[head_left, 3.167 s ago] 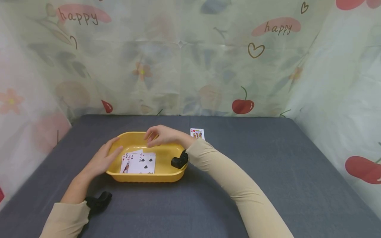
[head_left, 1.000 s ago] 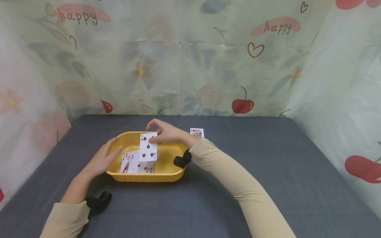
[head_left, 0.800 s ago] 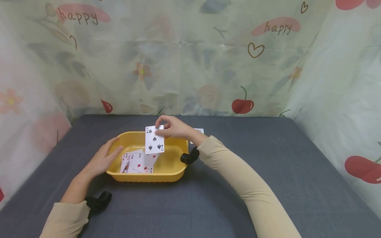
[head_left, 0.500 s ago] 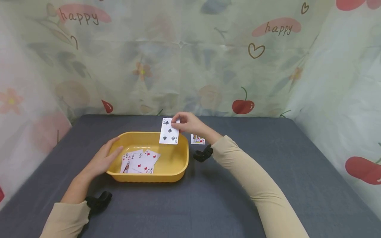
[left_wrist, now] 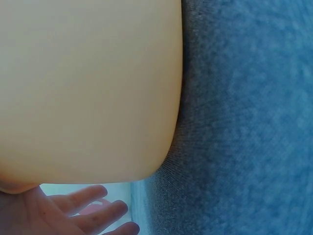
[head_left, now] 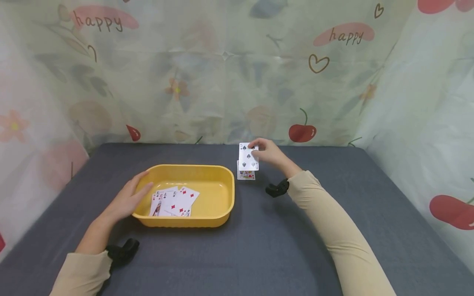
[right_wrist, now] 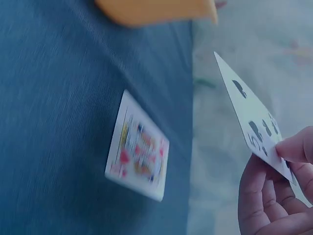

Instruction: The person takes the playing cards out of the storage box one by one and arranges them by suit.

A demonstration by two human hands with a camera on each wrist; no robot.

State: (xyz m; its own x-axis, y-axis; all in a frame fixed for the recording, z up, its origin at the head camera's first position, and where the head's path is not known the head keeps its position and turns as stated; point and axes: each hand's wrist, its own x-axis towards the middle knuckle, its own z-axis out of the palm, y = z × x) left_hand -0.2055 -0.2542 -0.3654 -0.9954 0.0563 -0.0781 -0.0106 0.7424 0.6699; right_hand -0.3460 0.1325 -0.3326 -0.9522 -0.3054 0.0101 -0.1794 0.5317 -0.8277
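My right hand (head_left: 272, 153) pinches a playing card, the five of spades (head_left: 247, 161), between thumb and fingers. In the right wrist view this five of spades (right_wrist: 247, 110) is tilted and raised off the table. Below it a face card of hearts (head_left: 246, 175) lies on the cloth, partly covered in the head view; the right wrist view shows more of that face card (right_wrist: 139, 149). My left hand (head_left: 129, 195) rests at the left rim of a yellow plastic tray (head_left: 185, 222), its fingers (left_wrist: 100, 215) straight. Several overlapping cards (head_left: 179, 202) lie inside, a diamond card uppermost.
Dark grey cloth (head_left: 259, 255) covers the table. A printed curtain (head_left: 226, 82) hangs along the back edge and both sides. The tray's right end stands just left of the face card. Black wrist cameras (head_left: 277, 188) sit on both wrists.
My right hand reached into the tray, picked up the five of spades and carried it right, over the face card. A diamond card now shows in the tray. The left hand has stayed put.
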